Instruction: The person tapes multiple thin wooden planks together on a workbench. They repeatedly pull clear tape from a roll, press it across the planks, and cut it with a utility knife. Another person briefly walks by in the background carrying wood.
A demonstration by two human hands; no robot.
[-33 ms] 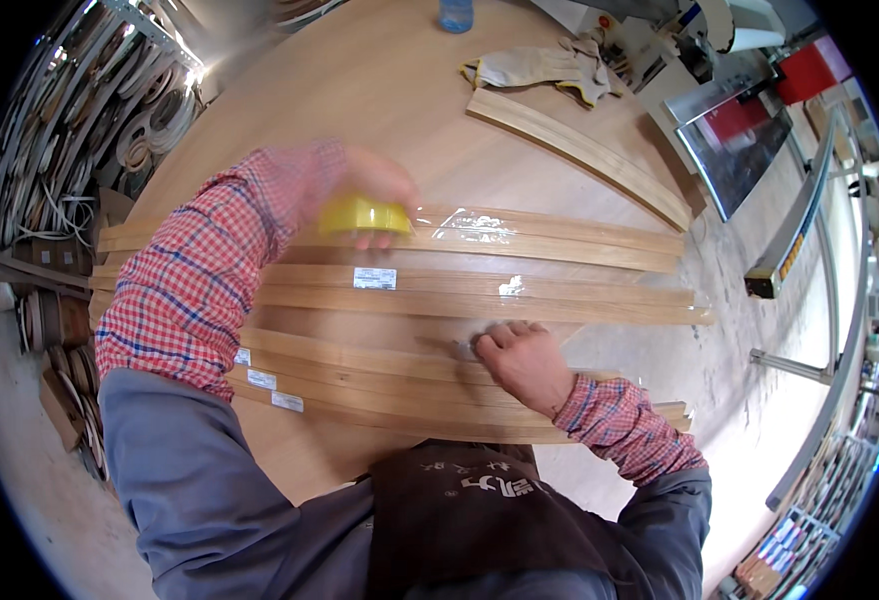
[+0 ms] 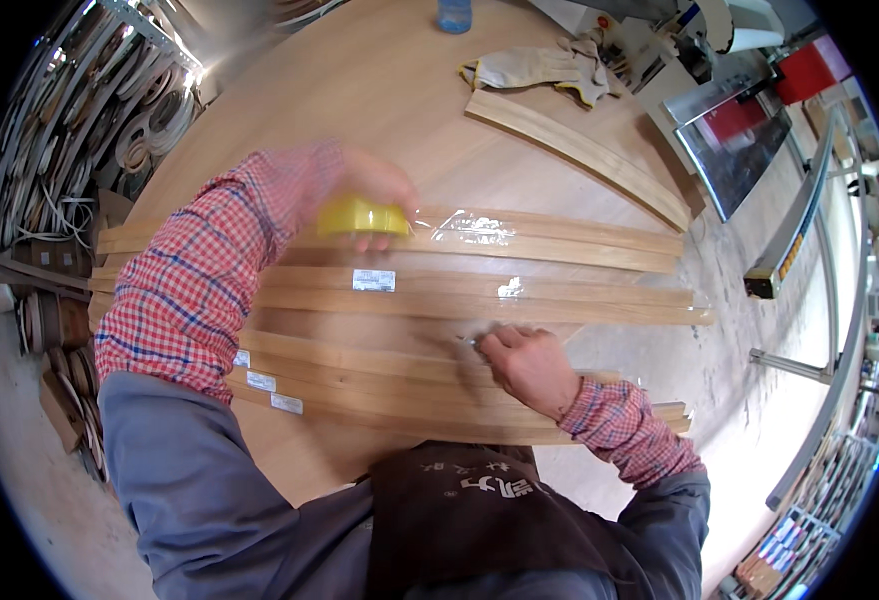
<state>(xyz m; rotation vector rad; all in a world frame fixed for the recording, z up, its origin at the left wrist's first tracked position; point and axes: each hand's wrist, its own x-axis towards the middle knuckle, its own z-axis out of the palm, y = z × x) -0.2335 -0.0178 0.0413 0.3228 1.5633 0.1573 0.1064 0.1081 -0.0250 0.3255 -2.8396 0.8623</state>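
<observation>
1. The change since the frame just before is slight: the right hand [image 2: 536,368] has shifted a little toward the right and toward the body.
2. The left hand [image 2: 384,180] and the strips look much as they did, so I judge that the work has barely advanced between the two frames.
3. The left hand's fingers are closed around a yellow roll [image 2: 359,217], probably tape. Both are blurred. The roll is above the left part of the upper strips [image 2: 599,241]; contact cannot be told.
4. Glossy clear film [image 2: 474,228] shows on those strips, just right of the roll.
5. The right hand's fingers are curled inward above the lower strips [image 2: 379,385]. Something small and blurred shows at their tips; I cannot tell whether they grasp it.
6. The middle strips [image 2: 609,298] lie on the desk [image 2: 289,110] between the two hands, with a white label [image 2: 373,280] and another shiny patch [image 2: 510,287].
7. Farther off, a loose strip [image 2: 579,160] lies at a slant near the gloves [image 2: 534,68].
</observation>
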